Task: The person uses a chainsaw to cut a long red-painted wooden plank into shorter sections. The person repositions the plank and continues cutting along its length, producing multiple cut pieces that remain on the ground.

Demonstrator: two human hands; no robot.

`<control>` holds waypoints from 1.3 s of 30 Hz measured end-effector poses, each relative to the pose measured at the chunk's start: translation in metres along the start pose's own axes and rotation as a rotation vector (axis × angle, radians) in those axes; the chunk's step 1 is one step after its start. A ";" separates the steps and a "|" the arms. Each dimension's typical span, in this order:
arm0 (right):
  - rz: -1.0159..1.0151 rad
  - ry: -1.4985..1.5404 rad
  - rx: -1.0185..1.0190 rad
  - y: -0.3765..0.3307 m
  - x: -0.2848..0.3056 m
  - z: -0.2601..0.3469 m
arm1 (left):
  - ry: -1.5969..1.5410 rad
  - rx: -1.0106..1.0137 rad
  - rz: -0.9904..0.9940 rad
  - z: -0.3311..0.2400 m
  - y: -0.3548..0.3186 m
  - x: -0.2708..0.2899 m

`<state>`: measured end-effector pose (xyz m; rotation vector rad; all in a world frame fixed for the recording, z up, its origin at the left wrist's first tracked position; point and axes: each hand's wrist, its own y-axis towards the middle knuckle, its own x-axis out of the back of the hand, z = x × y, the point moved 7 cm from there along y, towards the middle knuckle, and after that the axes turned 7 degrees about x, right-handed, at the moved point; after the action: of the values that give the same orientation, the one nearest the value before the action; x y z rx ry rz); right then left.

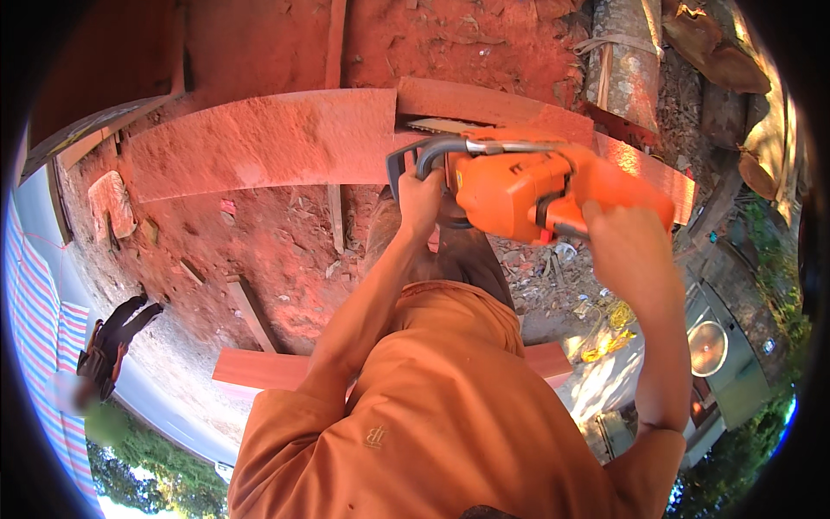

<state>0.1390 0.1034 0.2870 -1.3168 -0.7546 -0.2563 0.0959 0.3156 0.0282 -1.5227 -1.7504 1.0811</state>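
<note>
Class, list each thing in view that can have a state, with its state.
Orange chainsaw, held two-handed; running or off unclear
Left hand, closed around front handle
Right hand, gripping chainsaw's rear
Wide board, lying, red-dusted
Yellow cord, loosely bunched
Distant person, standing

At the left rim, a blue, white and red striped sheet (39,285) is partly overlapped by a person in dark clothing (105,350) (the head is blurred). On the reddish, littered earth (164,238), a flat, pale reddish slab (111,203) and a small pink scrap (228,207) can be seen. At upper right, a thick, grey-barked log (629,65) is crossed by a pale band (618,41); near it, a brown sawn log end (739,68) is shown. Lower down, a tangled yellow rope (609,344) is seen left of a pale, round disc (707,348).
</note>
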 end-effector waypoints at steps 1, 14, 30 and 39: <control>0.039 0.015 -0.020 -0.008 -0.003 0.003 | 0.023 0.000 0.010 0.001 -0.006 0.000; 0.028 0.291 -0.339 -0.167 -0.044 -0.029 | 0.203 0.007 0.519 -0.016 -0.099 -0.097; -0.463 0.902 -0.080 -0.080 -0.290 -0.068 | 0.769 -0.299 0.233 -0.019 -0.172 -0.080; -0.330 0.614 0.495 0.049 -0.252 -0.017 | 0.213 -0.140 -0.429 0.053 -0.235 0.045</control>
<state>-0.0133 0.0403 0.0897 -0.5847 -0.4578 -0.6579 -0.0778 0.3431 0.1991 -1.2069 -1.9120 0.5726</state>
